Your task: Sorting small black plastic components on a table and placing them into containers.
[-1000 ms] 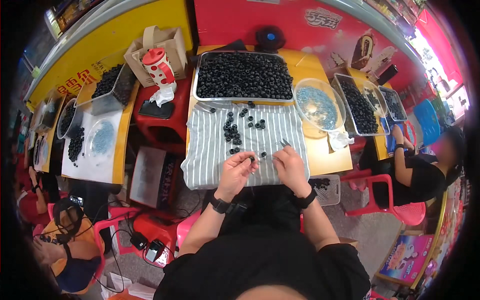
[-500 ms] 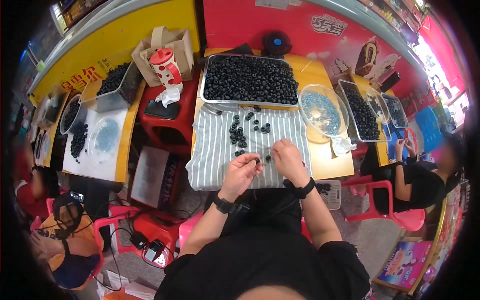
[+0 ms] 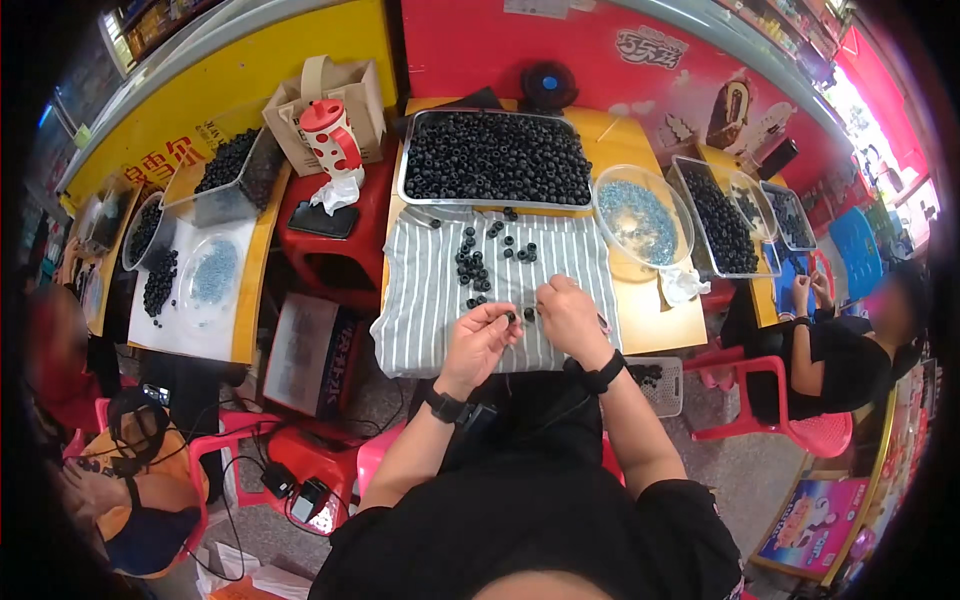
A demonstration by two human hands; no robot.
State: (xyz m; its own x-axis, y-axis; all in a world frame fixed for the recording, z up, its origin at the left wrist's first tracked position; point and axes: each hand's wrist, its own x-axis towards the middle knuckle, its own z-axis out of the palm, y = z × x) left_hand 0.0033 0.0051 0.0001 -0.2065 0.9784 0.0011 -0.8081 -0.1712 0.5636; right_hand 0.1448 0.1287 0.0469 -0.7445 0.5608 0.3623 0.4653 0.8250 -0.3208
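Okay so your left hand (image 3: 478, 342) is just below the center of the frame, thumb and index finger pinching a small black ring (image 3: 511, 317). Your right hand (image 3: 570, 315), just right of it, has its fingers curled in, but I can't tell what's between the fingertips. A loose black ring (image 3: 529, 313) sits between your hands over the striped cloth (image 3: 420, 300). Tons more fill the tray (image 3: 495, 204), upper middle of the frame.

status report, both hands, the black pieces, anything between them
Left hand pinching a black piece. Right hand over striped cloth, hold hidden. Loose black piece between them.
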